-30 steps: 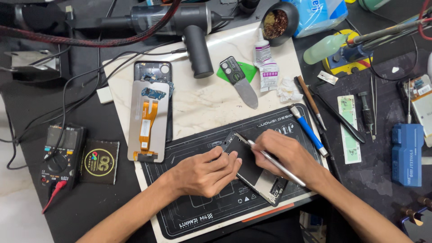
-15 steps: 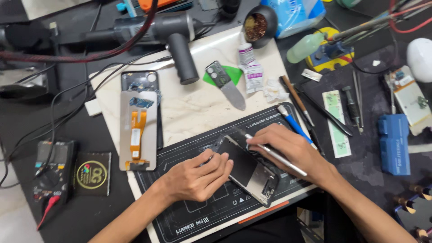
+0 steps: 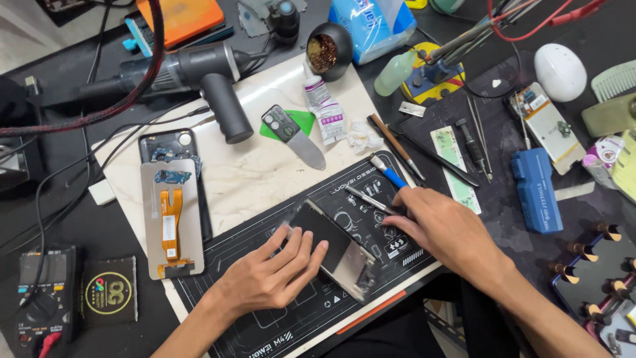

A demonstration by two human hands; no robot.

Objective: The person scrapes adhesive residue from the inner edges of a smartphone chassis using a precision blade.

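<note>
On the mat (image 3: pixel 278 325), the right hand (image 3: pixel 440 229) has withdrawn, gripping tweezers (image 3: pixel 366 198); left (image 3: pixel 268 275) steadies the panel (image 3: pixel 331 248).

Black work mat (image 3: pixel 265 318) with white line drawings; dark, glossy phone screen (image 3: pixel 331 248); orange flex ribbon (image 3: pixel 172 222) on grey display back (image 3: pixel 171 219); blue box (image 3: pixel 536 192); white egg-shaped case (image 3: pixel 560 71); pale marbled slab (image 3: pixel 258 172); black tabletop (image 3: pixel 99 225).

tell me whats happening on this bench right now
A person is working on a dismantled phone panel on a dark work mat. The left hand presses it flat, while the right hand holds a thin metal tool beside it. A detached screen with an orange flex cable lies to the left.
</note>
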